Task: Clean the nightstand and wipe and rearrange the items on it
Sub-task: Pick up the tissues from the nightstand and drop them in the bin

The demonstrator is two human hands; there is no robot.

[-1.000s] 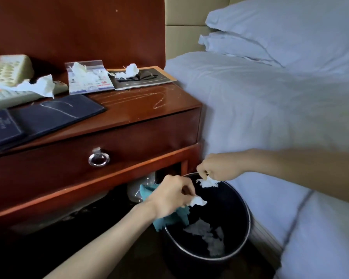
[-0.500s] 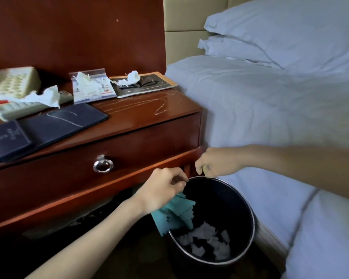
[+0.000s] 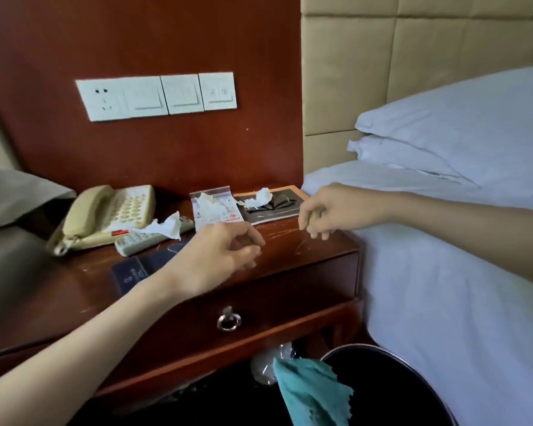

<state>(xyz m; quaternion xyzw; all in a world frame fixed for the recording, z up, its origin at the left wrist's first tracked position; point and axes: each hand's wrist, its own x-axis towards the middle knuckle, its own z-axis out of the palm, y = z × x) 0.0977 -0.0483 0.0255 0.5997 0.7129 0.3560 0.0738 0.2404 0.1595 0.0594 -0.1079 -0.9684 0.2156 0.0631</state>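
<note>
Loosely curled, the left hand point(image 3: 225, 253) holds nothing; whether the right hand point(image 3: 330, 210) pinches anything, I cannot tell. Crumpled tissue point(image 3: 263, 195) lies on a booklet point(image 3: 285, 210) atop the nightstand point(image 3: 290, 241): probably featherlight, soft and tearable, so pinch its bulk.

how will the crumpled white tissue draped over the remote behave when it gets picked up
The crumpled white tissue looks thin and torn-edged, so it is probably floppy and very light, and may tear if tugged. It lies loose across the grey remote control, so it should lift off without dragging it.
</note>
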